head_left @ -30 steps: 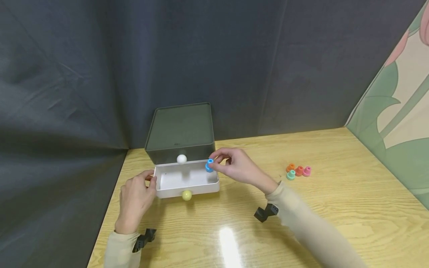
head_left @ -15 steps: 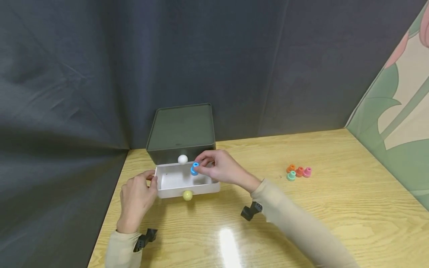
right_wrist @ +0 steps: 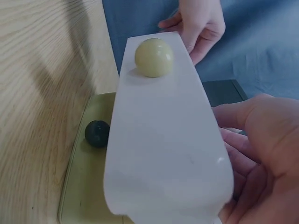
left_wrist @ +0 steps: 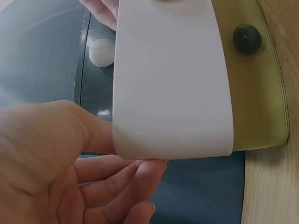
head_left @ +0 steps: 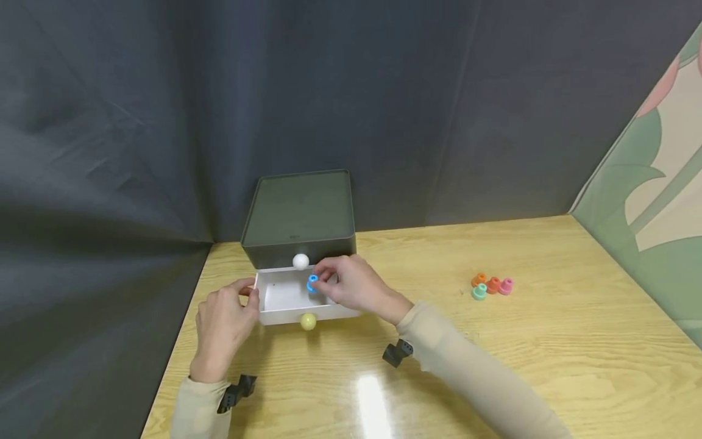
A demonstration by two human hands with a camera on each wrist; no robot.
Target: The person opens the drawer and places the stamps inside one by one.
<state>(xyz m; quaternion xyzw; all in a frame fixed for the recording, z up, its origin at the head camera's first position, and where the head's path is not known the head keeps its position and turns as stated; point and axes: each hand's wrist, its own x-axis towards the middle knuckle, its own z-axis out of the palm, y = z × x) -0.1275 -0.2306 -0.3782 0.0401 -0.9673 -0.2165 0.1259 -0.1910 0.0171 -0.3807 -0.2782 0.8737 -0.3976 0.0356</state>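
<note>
In the head view a white drawer (head_left: 280, 316) with a yellow ball knob (head_left: 308, 322) stands pulled out of a dark green cabinet (head_left: 298, 207). My left hand (head_left: 223, 326) grips the drawer's left end between thumb and fingers; the left wrist view shows the fingers (left_wrist: 149, 179) at that edge. Over the drawer's inside, right of its middle, my right hand (head_left: 356, 286) pinches a small blue stepped peg (head_left: 312, 283) with a hole in its top. The drawer front (right_wrist: 161, 126) hides the peg in the right wrist view.
Several similar pegs, among them an orange one (head_left: 479, 279), a mint one (head_left: 479, 292) and a pink one (head_left: 506, 286), stand grouped on the wooden table (head_left: 548, 341) to the right. A white knob (head_left: 300, 261) sits above the open drawer. Below it is a yellow-green drawer with a dark knob (left_wrist: 247, 38).
My right hand has carried the blue peg leftward from the drawer's right end, then lower into the drawer. The left hand keeps its grip on the left end.
</note>
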